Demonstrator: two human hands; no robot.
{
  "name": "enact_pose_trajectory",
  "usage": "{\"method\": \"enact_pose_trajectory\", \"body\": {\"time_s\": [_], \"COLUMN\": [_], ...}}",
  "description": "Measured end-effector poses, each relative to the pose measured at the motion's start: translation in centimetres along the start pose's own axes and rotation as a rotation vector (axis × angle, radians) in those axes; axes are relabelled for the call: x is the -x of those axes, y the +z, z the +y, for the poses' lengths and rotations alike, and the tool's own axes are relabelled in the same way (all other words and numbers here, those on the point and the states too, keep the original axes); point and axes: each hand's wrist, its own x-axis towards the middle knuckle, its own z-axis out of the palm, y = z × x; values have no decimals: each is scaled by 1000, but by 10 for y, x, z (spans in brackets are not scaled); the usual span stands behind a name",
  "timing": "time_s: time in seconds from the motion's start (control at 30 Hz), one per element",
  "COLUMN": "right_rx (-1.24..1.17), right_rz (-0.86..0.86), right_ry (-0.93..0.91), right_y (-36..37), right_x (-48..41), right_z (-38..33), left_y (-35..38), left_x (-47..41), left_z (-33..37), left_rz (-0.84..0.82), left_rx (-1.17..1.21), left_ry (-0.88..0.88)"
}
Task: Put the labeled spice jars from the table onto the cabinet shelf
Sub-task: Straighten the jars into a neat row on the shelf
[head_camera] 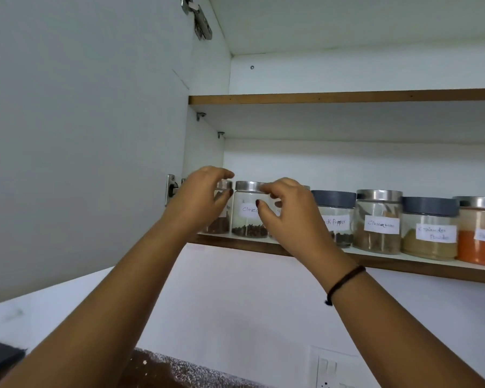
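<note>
Spice jars (pixel 378 222) are lined up in a row along the front of the lower cabinet shelf (pixel 403 261), running from the middle of the frame out to the right edge. You can read the handwritten labels on most of them: the Cloves jar (pixel 247 219) with a steel lid, then a black pepper jar (pixel 337 217) with a grey lid, a Cinnamon jar (pixel 378 233), a coriander powder jar (pixel 429 245), and an orange powder jar (pixel 479 247) cut off by the right edge.

Both hands are up at the left end of the row. The left hand (pixel 202 197) is curved over the leftmost jar (pixel 220 226), fingers above its lid and thumb in front of the glass. Honestly I can't tell if it's actually gripping or just cupped around it. The right hand (pixel 289 217) is curled in front of another jar (pixel 305 188) between Cloves and black pepper, which it hides almost completely. Its fingertips sit right at the Cloves lid and the thumb is over the label, and again I can't tell if it's holding anything. There's a dark thread band (pixel 345 281) on that wrist.

The cabinet door (pixel 81 135) hangs open on the left with its hinge (pixel 170 189) just beside the left hand. An upper shelf (pixel 347 96) sits above, and a speckled brown desk (pixel 163 368) peeks in at the bottom.
</note>
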Motion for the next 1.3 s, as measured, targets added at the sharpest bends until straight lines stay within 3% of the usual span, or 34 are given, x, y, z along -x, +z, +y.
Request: {"method": "enact_pose_trajectory", "body": {"time_s": [0.23, 0.37, 0.73, 1.3], "right_rx": [244, 339, 397, 651], "right_rz": [-36, -83, -227, -293], "right_ry": [-15, 25, 146, 31], "right_y": [29, 47, 67, 76], "right_x": [-61, -79, -102, -121], "right_z": [1, 9, 28, 22], "left_y": [7, 11, 20, 52], "left_x": [-36, -43, -66, -103], "left_z": [-26, -36, -47, -63], "left_rz": [-114, -102, -160, -255], "left_rx": [-141, -194, -153, -237], "left_ry": [-94, -64, -46, -61]}}
